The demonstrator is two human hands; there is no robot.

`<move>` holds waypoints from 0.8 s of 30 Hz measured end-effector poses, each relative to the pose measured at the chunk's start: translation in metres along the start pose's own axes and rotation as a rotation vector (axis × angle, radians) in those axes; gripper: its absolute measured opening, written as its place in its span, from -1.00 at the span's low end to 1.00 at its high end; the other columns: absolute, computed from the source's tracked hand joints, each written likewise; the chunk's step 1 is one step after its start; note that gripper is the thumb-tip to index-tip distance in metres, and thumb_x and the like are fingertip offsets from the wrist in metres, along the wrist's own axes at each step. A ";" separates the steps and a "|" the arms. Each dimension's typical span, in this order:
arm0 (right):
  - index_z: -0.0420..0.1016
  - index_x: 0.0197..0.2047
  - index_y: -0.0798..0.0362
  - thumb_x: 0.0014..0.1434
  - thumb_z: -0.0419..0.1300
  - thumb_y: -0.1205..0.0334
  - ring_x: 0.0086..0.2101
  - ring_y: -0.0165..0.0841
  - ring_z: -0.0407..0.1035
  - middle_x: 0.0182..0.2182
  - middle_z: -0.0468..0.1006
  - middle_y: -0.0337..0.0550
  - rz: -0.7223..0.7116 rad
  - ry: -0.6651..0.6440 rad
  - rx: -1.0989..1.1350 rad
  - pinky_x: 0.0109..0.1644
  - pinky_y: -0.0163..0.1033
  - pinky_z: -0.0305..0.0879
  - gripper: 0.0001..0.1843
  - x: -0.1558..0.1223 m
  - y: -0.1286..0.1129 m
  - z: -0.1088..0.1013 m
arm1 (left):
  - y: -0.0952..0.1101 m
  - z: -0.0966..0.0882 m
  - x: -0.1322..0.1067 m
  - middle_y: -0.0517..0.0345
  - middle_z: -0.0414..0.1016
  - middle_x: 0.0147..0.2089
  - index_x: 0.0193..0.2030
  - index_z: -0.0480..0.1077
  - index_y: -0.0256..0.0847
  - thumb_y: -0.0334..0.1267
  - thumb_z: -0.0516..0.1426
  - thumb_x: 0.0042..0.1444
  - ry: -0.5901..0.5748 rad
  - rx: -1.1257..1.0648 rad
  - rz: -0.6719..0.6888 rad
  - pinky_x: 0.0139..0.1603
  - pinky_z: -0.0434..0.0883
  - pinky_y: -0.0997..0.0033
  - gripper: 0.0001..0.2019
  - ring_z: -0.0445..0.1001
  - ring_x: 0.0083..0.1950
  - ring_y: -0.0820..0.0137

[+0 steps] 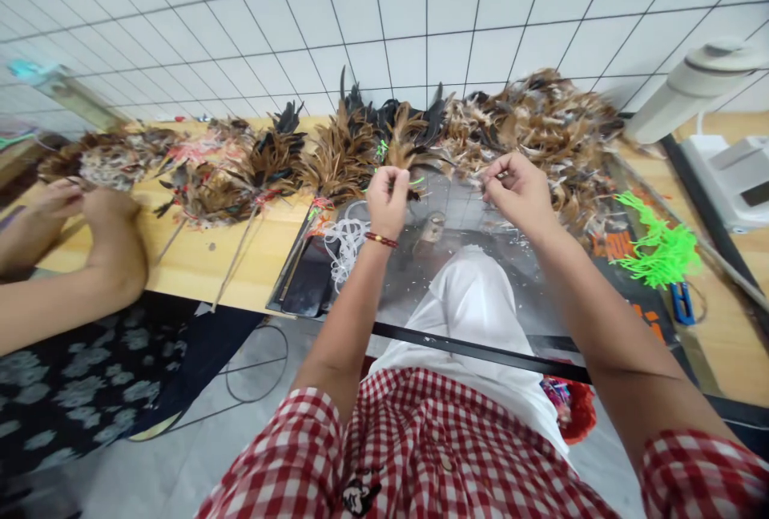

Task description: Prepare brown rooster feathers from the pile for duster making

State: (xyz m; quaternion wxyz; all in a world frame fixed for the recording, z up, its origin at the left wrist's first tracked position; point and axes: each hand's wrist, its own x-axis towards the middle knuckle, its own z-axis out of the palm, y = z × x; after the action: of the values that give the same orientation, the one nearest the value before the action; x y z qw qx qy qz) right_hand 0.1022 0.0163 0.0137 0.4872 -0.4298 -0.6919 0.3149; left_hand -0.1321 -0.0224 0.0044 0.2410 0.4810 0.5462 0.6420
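My left hand [388,200] is closed, its fingertips pinched at the narrow base of a bunch of brown feathers [408,134] that fans upward. A short bright green strand [416,183] pokes out beside these fingers. Level with it on the right, my right hand [517,189] is pinched shut at the front of a big heap of brown and white feathers [541,122]. Whatever lies between its fingertips is too small to make out. White elastic-looking loops [345,251] lie left of my left wrist, and a bundle of lime-green strands [658,243] lies to the right.
A co-worker's forearms [114,243] rest at the left, by more feather bunches and sticks [234,259]. A dark phone [306,279] lies near the table edge. At the right are a blue tool [682,303], a pale bottle [685,90] and a long stick [714,259].
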 end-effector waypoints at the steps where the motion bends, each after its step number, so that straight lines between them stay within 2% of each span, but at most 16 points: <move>1: 0.37 -0.28 -0.09 0.13 0.24 0.22 -0.50 -0.28 0.47 -0.47 0.52 -0.24 0.012 0.013 0.031 -0.42 -0.17 0.33 -0.90 0.000 -0.003 -0.003 | -0.005 -0.011 0.012 0.27 0.40 -0.40 -0.38 0.38 -0.11 0.00 0.27 0.25 0.007 0.062 -0.021 -0.09 0.39 0.43 -0.70 0.44 -0.29 0.43; 3: 0.39 -0.28 -0.09 0.14 0.25 0.24 -0.50 -0.29 0.47 -0.45 0.53 -0.23 0.022 0.035 0.072 -0.44 -0.17 0.32 -0.90 0.002 -0.008 -0.011 | -0.015 -0.029 0.032 0.29 0.37 -0.46 -0.41 0.36 -0.11 -0.05 0.26 0.24 -0.064 0.154 -0.089 -0.14 0.38 0.42 -0.71 0.41 -0.36 0.43; 6: 0.39 -0.29 -0.09 0.11 0.28 0.24 -0.48 -0.31 0.47 -0.40 0.56 -0.22 0.040 0.079 0.101 -0.43 -0.16 0.32 -0.88 0.003 -0.014 -0.022 | -0.019 -0.049 0.046 0.25 0.50 -0.45 -0.37 0.46 -0.11 -0.12 0.27 0.17 -0.270 0.299 -0.173 -0.16 0.39 0.39 -0.83 0.43 -0.35 0.38; 9: 0.39 -0.31 -0.08 0.11 0.30 0.23 -0.45 -0.31 0.47 -0.34 0.59 -0.18 0.057 0.134 0.109 -0.37 -0.12 0.35 -0.87 0.006 -0.014 -0.033 | -0.007 -0.060 0.047 0.19 0.56 -0.41 -0.39 0.53 -0.12 -0.19 0.33 0.04 -0.242 0.475 -0.135 -0.08 0.41 0.37 -0.89 0.47 -0.25 0.32; 11: 0.40 -0.30 -0.09 0.15 0.32 0.22 -0.41 -0.29 0.47 -0.32 0.61 -0.11 0.057 0.146 0.102 -0.33 -0.09 0.37 -0.85 0.008 -0.012 -0.039 | 0.002 -0.061 0.047 0.17 0.56 -0.40 -0.39 0.54 -0.13 -0.18 0.33 0.06 -0.184 0.462 -0.124 -0.09 0.42 0.37 -0.88 0.51 -0.22 0.30; 13: 0.39 -0.29 -0.10 0.18 0.34 0.21 -0.38 -0.25 0.48 -0.34 0.59 -0.07 0.066 0.144 0.094 -0.30 -0.05 0.39 -0.83 0.010 -0.012 -0.044 | 0.008 -0.055 0.048 0.19 0.53 -0.44 -0.34 0.56 -0.14 -0.17 0.29 0.13 -0.213 0.404 -0.174 -0.15 0.43 0.35 -0.88 0.51 -0.29 0.31; 16: 0.37 -0.32 -0.13 0.16 0.39 0.18 -0.37 -0.21 0.50 -0.38 0.54 -0.12 0.108 0.151 0.083 -0.27 -0.01 0.40 -0.78 0.011 -0.015 -0.051 | 0.006 -0.047 0.049 0.19 0.56 -0.42 -0.41 0.52 -0.16 -0.31 0.32 0.02 -0.244 0.510 -0.123 -0.10 0.43 0.35 -0.94 0.50 -0.30 0.36; 20: 0.39 -0.34 -0.15 0.12 0.37 0.14 -0.37 -0.21 0.54 -0.38 0.52 -0.21 0.138 0.178 -0.001 -0.26 -0.04 0.43 -0.80 0.008 -0.016 -0.061 | 0.000 -0.053 0.044 0.17 0.58 -0.41 -0.40 0.54 -0.17 -0.27 0.28 0.07 -0.332 0.645 -0.156 -0.15 0.41 0.33 -0.93 0.50 -0.32 0.34; 22: 0.41 -0.31 -0.11 0.14 0.30 0.19 -0.40 -0.24 0.51 -0.39 0.53 -0.22 0.143 0.135 -0.083 -0.28 -0.08 0.41 -0.88 0.010 -0.014 -0.060 | 0.000 -0.060 0.038 0.11 0.64 -0.34 -0.38 0.57 -0.17 -0.27 0.28 0.07 -0.393 0.681 -0.137 -0.08 0.43 0.29 -0.94 0.55 -0.25 0.30; 24: 0.45 -0.30 -0.05 0.12 0.24 0.30 -0.39 -0.25 0.49 -0.38 0.57 -0.17 0.135 0.016 -0.227 -0.23 -0.09 0.41 -0.93 0.021 -0.012 -0.050 | 0.002 -0.058 0.030 0.09 0.68 -0.27 -0.36 0.59 -0.15 -0.26 0.28 0.08 -0.347 0.668 -0.040 0.03 0.44 0.25 -0.94 0.59 -0.16 0.26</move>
State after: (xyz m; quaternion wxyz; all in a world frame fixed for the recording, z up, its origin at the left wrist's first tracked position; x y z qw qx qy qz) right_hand 0.1422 0.0311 0.0490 0.4187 -0.5301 -0.6888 0.2630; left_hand -0.1956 -0.0253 0.0207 0.1723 0.6240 0.6858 0.3326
